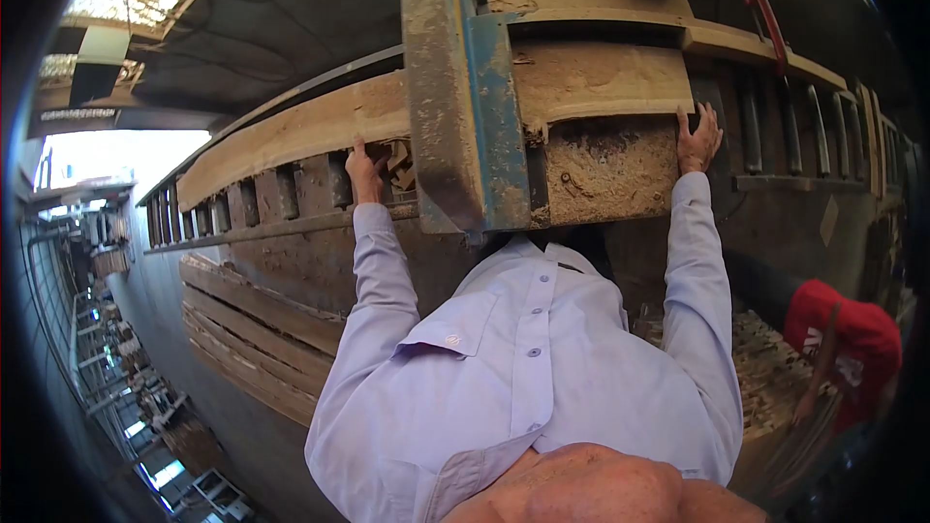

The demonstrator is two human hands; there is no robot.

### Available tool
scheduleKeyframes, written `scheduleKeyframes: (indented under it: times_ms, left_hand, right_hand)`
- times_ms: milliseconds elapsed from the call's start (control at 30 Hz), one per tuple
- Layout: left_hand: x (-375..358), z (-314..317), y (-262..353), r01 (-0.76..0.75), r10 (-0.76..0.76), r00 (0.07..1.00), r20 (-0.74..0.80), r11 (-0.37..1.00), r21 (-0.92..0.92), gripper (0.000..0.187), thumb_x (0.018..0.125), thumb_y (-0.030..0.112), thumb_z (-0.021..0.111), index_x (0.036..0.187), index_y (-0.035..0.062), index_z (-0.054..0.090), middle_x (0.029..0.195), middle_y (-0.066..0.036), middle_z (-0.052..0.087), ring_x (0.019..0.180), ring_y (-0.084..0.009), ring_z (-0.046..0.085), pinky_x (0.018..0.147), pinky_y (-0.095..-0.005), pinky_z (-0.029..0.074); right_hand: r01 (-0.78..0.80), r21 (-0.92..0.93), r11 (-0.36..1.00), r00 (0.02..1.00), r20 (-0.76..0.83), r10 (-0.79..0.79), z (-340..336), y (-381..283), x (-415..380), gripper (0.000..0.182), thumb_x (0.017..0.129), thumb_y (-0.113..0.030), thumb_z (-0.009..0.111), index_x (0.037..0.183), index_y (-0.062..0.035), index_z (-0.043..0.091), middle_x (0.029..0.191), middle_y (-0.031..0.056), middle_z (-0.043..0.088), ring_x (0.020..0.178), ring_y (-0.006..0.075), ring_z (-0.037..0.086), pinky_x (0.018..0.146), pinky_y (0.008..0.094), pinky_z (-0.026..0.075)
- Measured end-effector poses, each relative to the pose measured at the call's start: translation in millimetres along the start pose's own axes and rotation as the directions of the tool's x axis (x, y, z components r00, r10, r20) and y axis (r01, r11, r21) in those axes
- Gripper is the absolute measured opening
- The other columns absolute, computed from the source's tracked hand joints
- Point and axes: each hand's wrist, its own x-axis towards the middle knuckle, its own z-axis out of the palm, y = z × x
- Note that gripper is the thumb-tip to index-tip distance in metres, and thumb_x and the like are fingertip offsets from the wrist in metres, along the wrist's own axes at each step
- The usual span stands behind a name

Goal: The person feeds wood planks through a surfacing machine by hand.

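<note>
A long wooden plank [601, 82] with a rough near edge lies across the machine bed, and wood also shows on the left of the blue machine frame [494, 116]. The frame hides the middle, so I cannot see whether it is one piece. At the near edge of the left stretch, my left hand [366, 174] grips the wood with one digit extended on top. My right hand [699, 142] is at the plank's right end, thumb against the near corner and fingers spread around the end. Sawdust [610, 169] covers the bed below the plank.
Rollers [288, 192] line the bed left and right. A red clamp [765, 24] is fixed on the far rail [765, 56]. Stacked boards [257, 329] lie at lower left. A person in a red shirt [843, 349] bends beside piled wood [765, 368] at right.
</note>
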Motion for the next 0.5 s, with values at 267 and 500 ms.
scheduleKeyframes:
  times_ms: [267, 500]
  left_hand:
    - [4, -1, -4, -0.015, 0.014, 0.999, -0.032, 1.0, -0.023, 0.053, 0.094, 0.044, 0.062, 0.109, -0.0061, 0.057, 0.093, -0.016, 0.066, 0.073, -0.0287, 0.069, 0.061, -0.0415, 0.061]
    - [-7, 7, 4, 0.033, -0.034, 0.997, -0.069, 0.999, -0.015, 0.051, 0.094, 0.044, 0.061, 0.107, -0.0055, 0.059, 0.093, -0.016, 0.069, 0.075, -0.0282, 0.071, 0.063, -0.0403, 0.063]
  right_hand:
    - [0.018, -0.005, 1.0, 1.0, 0.006, -0.018, 0, -1, 0, 0.07, 0.091, -0.064, 0.049, 0.139, -0.0134, 0.049, 0.152, 0.0052, 0.04, 0.144, 0.0209, 0.028, 0.12, 0.0455, 0.013]
    - [0.009, -0.027, 1.0, 1.0, 0.009, -0.009, 4, 3, 0, 0.071, 0.091, -0.064, 0.048, 0.14, -0.0129, 0.048, 0.152, 0.0059, 0.039, 0.145, 0.0213, 0.028, 0.12, 0.0457, 0.013]
